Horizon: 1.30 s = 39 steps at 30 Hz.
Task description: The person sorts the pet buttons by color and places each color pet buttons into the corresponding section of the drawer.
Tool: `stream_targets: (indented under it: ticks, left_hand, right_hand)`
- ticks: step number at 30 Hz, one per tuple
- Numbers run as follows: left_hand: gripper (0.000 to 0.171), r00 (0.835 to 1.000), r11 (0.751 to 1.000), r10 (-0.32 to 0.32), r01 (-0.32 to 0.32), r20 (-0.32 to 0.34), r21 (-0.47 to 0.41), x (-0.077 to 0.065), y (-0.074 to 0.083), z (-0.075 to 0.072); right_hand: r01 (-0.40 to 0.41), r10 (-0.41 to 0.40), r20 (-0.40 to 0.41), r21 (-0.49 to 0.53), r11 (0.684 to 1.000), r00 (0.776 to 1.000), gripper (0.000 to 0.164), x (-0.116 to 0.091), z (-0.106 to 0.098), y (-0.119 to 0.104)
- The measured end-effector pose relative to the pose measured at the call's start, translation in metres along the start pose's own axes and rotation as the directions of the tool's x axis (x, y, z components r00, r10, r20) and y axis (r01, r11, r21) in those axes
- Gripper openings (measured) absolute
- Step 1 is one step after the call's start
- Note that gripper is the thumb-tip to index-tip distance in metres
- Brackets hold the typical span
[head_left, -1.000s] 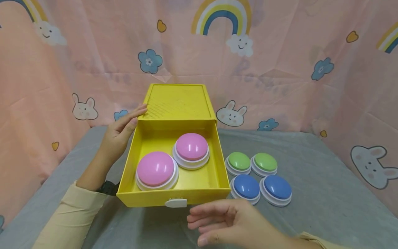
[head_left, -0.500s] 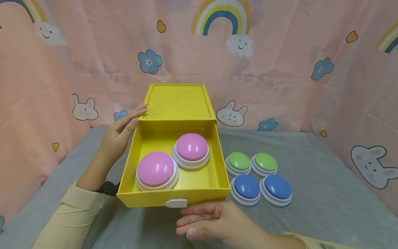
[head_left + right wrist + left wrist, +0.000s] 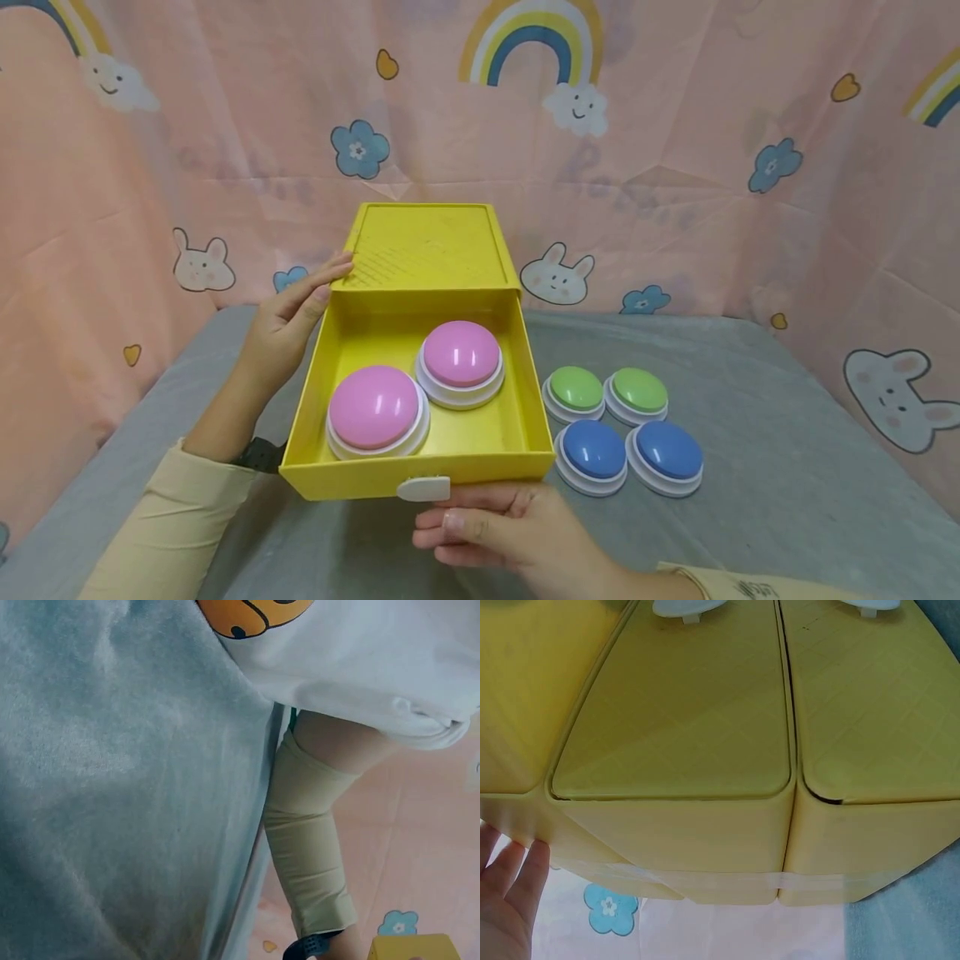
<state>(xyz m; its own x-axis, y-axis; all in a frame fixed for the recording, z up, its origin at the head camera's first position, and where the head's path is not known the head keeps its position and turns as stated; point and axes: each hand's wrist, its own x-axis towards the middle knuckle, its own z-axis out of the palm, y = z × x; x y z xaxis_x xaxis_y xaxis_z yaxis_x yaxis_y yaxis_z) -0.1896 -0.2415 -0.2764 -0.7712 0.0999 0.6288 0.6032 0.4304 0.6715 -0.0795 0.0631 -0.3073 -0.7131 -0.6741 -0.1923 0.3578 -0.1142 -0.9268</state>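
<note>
A yellow drawer (image 3: 491,425) stands pulled out of its yellow cabinet (image 3: 427,242), with a small white handle (image 3: 423,489) on its front. Inside sit two domed push buttons with white bases, a front pink button (image 3: 374,407) and a rear pink button (image 3: 462,353). My left hand (image 3: 288,321) rests along the cabinet's left side, fingers extended; the left wrist view catches its fingers (image 3: 529,881) against the yellow wall. Below the drawer's front edge is my right hand (image 3: 517,533), fingers loosely extended by the handle and its thumb lying over them.
Right of the drawer, two green buttons (image 3: 576,387) and two blue buttons (image 3: 664,450) stand on the grey-blue cloth (image 3: 780,500). More yellow drawer fronts (image 3: 682,712) show in the left wrist view. A pink patterned curtain (image 3: 675,50) hangs behind and at both sides.
My right hand has moved left and slightly up, to the drawer's lower front edge beside the handle. The left hand, drawer and buttons stay where they were.
</note>
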Motion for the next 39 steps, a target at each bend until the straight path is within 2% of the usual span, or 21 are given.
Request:
stream_targets:
  ticks: [7, 15, 18, 21, 32, 39]
  left_hand:
    - [0.037, 1.0, 1.0, -0.007, 0.007, 0.018, -0.023, 0.001, 0.0, -0.001]
    - [0.039, 0.999, 0.999, -0.034, 0.035, 0.026, -0.003, 0.002, 0.002, -0.003]
    - [0.039, 0.999, 0.999, -0.042, 0.043, 0.029, -0.006, 0.002, 0.002, -0.003]
    - [0.039, 0.998, 0.999, -0.052, 0.052, 0.031, -0.003, 0.002, 0.003, -0.003]
    - [0.039, 0.997, 0.998, -0.069, 0.069, 0.032, -0.012, 0.002, 0.001, -0.004]
    - [0.039, 0.997, 0.997, -0.071, 0.071, 0.033, -0.007, 0.002, 0.002, -0.005]
  right_hand:
    - [0.056, -0.055, -0.028, 0.024, 0.998, 0.998, 0.045, 0.002, 0.001, 0.003]
    - [0.104, -0.103, -0.077, 0.016, 0.994, 0.992, 0.046, 0.005, 0.007, -0.007]
    - [0.087, -0.086, -0.097, 0.014, 0.996, 0.992, 0.046, 0.006, 0.009, -0.011]
    - [0.088, -0.087, -0.102, 0.011, 0.996, 0.991, 0.047, 0.008, 0.011, -0.014]
    - [0.174, -0.174, -0.075, -0.006, 0.985, 0.982, 0.048, 0.018, 0.01, -0.017]
    - [0.168, -0.168, -0.116, -0.006, 0.986, 0.979, 0.048, 0.025, 0.009, -0.022]
